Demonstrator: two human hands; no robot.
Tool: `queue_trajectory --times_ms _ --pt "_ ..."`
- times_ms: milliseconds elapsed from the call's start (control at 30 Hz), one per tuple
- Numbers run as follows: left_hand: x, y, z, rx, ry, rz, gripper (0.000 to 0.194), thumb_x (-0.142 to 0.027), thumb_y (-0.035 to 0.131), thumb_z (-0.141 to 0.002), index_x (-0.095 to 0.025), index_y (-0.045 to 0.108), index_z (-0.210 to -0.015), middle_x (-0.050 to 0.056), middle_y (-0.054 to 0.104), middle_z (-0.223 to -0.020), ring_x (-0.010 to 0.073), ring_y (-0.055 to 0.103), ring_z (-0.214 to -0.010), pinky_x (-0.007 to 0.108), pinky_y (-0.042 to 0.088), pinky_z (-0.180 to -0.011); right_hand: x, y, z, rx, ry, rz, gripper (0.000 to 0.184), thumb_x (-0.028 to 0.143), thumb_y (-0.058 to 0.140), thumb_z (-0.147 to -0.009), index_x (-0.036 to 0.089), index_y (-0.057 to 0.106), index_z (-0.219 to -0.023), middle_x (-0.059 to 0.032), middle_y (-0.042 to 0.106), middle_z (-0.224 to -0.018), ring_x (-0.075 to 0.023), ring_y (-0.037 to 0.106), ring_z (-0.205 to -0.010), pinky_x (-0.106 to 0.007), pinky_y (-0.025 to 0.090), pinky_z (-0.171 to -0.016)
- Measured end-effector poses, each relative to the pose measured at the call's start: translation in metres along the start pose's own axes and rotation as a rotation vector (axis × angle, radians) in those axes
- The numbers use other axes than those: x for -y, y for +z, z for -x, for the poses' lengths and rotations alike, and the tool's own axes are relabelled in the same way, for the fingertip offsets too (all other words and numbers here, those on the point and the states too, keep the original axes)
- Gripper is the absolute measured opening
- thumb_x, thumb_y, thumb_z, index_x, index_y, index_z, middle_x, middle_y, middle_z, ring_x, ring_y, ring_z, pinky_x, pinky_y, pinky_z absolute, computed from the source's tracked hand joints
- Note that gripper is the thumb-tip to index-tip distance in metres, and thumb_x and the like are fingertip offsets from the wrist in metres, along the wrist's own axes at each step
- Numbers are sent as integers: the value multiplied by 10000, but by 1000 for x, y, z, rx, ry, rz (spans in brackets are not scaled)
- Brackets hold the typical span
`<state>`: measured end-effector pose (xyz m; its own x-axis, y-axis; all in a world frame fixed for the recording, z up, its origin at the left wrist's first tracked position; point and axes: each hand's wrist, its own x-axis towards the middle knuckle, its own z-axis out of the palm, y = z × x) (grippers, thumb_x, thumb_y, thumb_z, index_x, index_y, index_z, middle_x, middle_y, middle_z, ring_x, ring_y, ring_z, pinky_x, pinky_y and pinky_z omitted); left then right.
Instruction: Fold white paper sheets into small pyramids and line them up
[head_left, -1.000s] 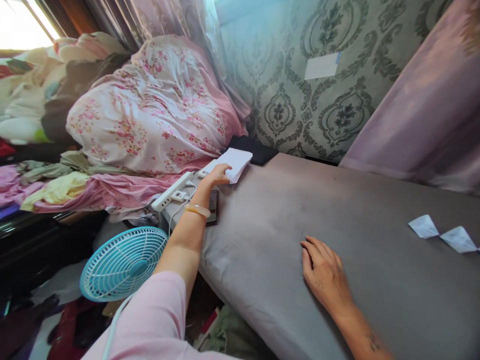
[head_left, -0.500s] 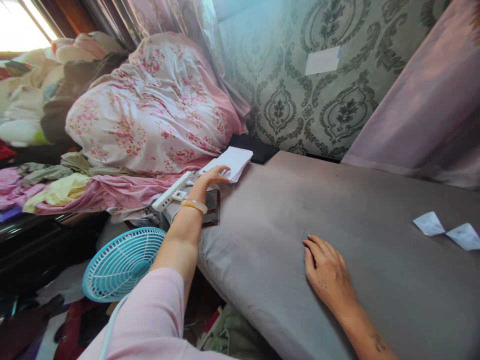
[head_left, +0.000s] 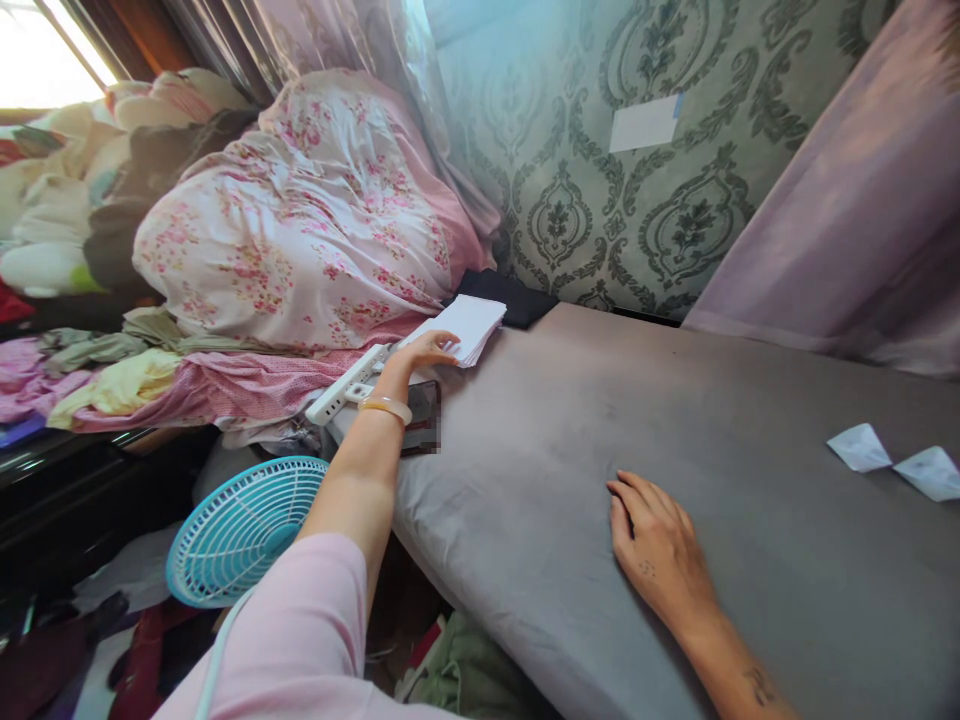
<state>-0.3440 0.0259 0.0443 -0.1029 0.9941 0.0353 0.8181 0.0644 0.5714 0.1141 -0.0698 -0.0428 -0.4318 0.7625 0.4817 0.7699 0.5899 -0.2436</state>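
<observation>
My left hand, with a pale bangle on the wrist, reaches out to a stack of white paper. Its fingertips touch the near corner of the stack, and thumb and fingers are apart. The sheets' edges look slightly fanned at that side. Under my left wrist lies a dark, flat phone-like device, partly covered by the arm. My right hand rests palm down on the grey bed sheet, holding nothing, its fingers loosely stretched.
A white power strip lies left of my left hand. Beside the bed edge stands a blue fan. Two folded white papers lie at the right. A black flat item is behind the stack, near a floral-covered heap.
</observation>
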Motion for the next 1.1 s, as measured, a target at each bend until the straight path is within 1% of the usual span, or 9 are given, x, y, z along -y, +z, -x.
queue_trajectory --times_ms 100,267,333,500,600,700,900,1000,1100 --pt "-3 -2 0 -10 -2 13 630 -441 722 -566 -129 665 -1111 86 667 -1093 248 589 -1002 314 434 -871 0 0 0 3 2 -1 336 247 390 -911 137 660 -1076 -112 658 -1185 -259 589 -1096 -446 458 -954" --pt "-16 0 7 -97 -29 16 351 -400 675 -648 -133 712 -872 52 704 -889 223 614 -888 305 452 -827 -1 1 0 2 1 -5 337 243 387 -912 135 661 -1077 -115 657 -1186 -259 585 -1100 -446 452 -961" --pt "-23 4 9 -210 -56 7 291 -368 623 -714 -126 695 -859 65 700 -890 231 611 -903 315 450 -839 -1 1 0 6 0 -4 336 239 389 -911 132 660 -1078 -116 657 -1184 -261 584 -1098 -447 452 -961" --pt "-58 26 15 -595 -115 -24 347 -269 296 -934 -136 546 -1135 132 620 -1160 246 549 -1109 352 396 -946 0 0 0 13 7 -8 325 238 393 -913 145 658 -1076 -112 656 -1187 -264 584 -1099 -445 454 -960" --pt "-94 54 24 -704 -10 -84 257 -274 318 -959 -178 527 -1072 119 640 -1055 237 578 -1054 338 402 -936 2 -2 0 11 18 -24 315 233 395 -915 152 655 -1074 -111 656 -1185 -265 588 -1096 -447 454 -959" --pt "-136 93 42 -527 137 -185 240 -235 288 -966 -179 513 -1031 126 642 -982 234 593 -971 343 428 -888 3 -2 -1 14 24 -50 300 224 402 -914 151 647 -1071 -118 654 -1180 -267 586 -1097 -451 449 -963" --pt "-207 178 97 128 430 -341 205 -63 366 -853 -190 472 -975 110 643 -919 223 610 -891 322 470 -790 -6 -12 -2 59 121 -168 233 232 420 -903 154 577 -1058 -135 650 -1069 -261 598 -1018 -409 481 -900" --pt "-234 203 123 264 557 -388 174 -58 402 -838 -196 454 -931 110 640 -896 237 612 -918 331 483 -797 -20 -29 -1 65 286 -98 260 240 468 -859 149 530 -1095 -157 607 -1087 -287 599 -991 -419 508 -819" --pt "-256 215 142 300 652 -374 158 -65 395 -855 -204 451 -907 116 636 -907 236 616 -905 333 496 -787 -37 -47 0 100 202 -80 470 208 513 -810 158 453 -1273 -184 487 -1321 -306 486 -1222 -460 443 -975"
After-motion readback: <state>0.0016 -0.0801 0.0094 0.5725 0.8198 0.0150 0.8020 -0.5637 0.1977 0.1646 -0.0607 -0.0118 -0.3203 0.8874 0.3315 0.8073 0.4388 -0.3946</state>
